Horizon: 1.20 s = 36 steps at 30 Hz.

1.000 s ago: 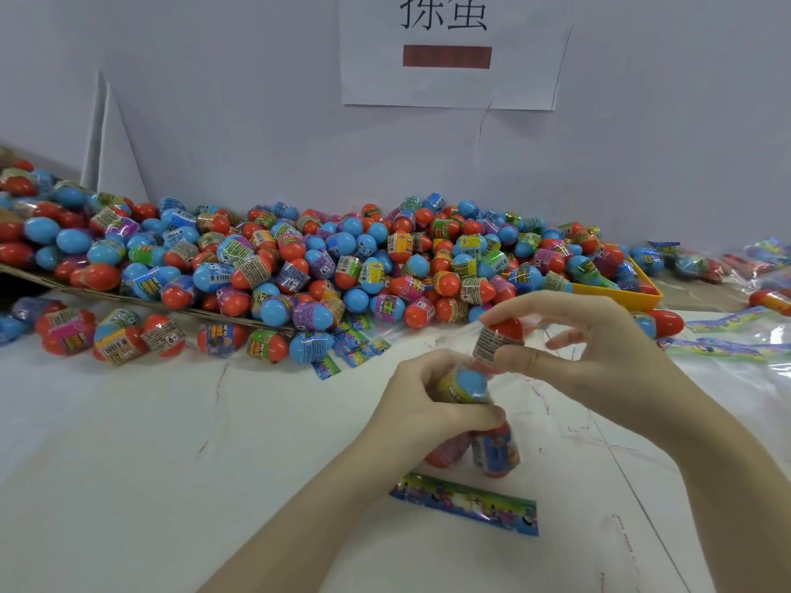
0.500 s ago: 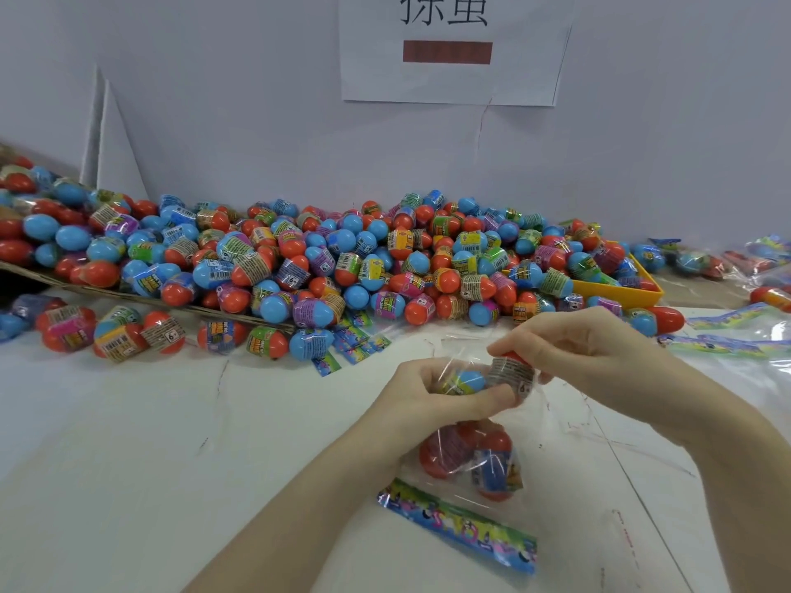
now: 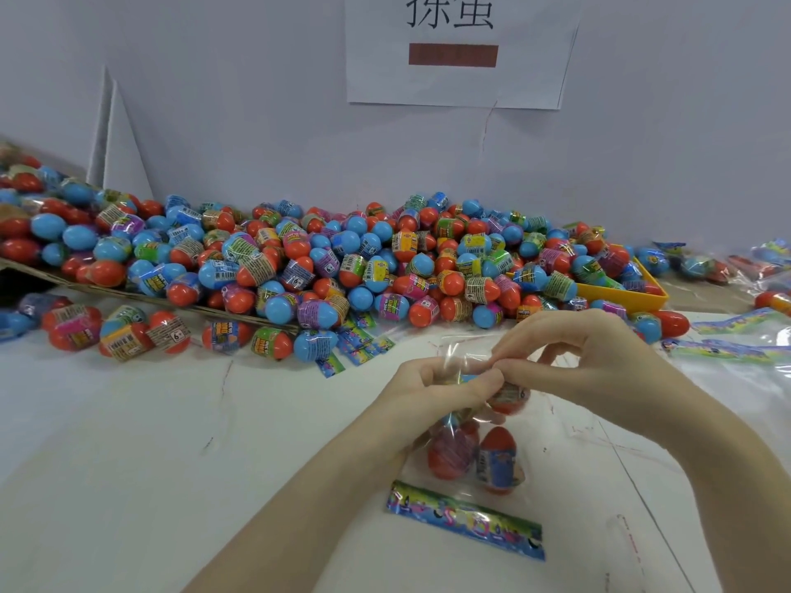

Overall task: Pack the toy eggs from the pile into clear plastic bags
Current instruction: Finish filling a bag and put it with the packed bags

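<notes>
A big pile of red and blue toy eggs (image 3: 342, 258) lies along the back of the white table. In front of it a clear plastic bag (image 3: 475, 455) with a colourful printed header strip (image 3: 466, 520) holds several eggs; two red ones show low in it. My left hand (image 3: 432, 391) grips the bag's upper part around eggs inside. My right hand (image 3: 569, 361) pinches the bag's open top edge, just above an orange egg (image 3: 509, 398) sitting near the mouth.
A yellow tray (image 3: 629, 295) sits at the pile's right end. Filled bags and loose header strips (image 3: 736, 348) lie at the far right. Small printed labels (image 3: 355, 340) lie before the pile. A paper sign (image 3: 458, 49) hangs on the wall.
My right hand brought an orange egg down from above the bag into its mouth and let it go. It now pinches the bag's top edge.
</notes>
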Each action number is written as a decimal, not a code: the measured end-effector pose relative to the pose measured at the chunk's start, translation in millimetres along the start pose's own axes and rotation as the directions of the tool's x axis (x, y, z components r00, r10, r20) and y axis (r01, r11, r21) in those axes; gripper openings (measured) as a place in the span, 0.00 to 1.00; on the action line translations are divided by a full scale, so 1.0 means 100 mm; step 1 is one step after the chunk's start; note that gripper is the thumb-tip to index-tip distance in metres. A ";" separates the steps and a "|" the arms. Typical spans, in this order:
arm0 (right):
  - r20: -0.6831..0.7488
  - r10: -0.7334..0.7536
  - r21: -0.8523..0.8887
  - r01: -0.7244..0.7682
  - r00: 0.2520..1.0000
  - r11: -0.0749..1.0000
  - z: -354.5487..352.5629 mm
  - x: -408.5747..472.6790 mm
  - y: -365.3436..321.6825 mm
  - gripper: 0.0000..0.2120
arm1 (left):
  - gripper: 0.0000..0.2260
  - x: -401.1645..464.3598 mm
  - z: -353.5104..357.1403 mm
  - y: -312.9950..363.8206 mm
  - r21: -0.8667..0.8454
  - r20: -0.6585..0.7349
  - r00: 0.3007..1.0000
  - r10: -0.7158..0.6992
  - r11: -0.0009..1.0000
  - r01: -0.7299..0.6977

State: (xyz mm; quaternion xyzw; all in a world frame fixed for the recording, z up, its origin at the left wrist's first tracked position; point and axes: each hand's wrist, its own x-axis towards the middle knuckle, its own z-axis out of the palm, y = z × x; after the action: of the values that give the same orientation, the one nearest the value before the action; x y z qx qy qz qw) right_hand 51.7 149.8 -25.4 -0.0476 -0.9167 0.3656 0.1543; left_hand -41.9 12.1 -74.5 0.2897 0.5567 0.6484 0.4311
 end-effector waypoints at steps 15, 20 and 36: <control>-0.134 -0.014 -0.021 0.011 0.991 1.000 0.11 0.02 -0.01 0.10 | 0.12 0.02 0.03 -0.03 -0.022 -0.153 0.987 0.048 0.998 -0.052; -0.293 -0.030 0.048 0.046 0.956 0.998 0.07 0.02 -0.04 0.08 | 0.10 -0.01 0.05 0.00 0.034 -0.185 0.974 0.133 0.991 -0.129; -0.359 0.152 0.535 0.070 0.921 0.842 0.05 0.04 -0.05 0.20 | 0.09 -0.02 0.00 0.13 -0.125 -0.369 0.864 0.341 0.903 -0.410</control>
State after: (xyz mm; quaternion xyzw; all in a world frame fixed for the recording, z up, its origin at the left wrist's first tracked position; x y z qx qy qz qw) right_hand 46.6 142.9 -24.4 -0.0935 -0.7268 0.5943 0.3313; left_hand -43.6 10.1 -61.2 0.2324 0.4872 0.8124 0.2204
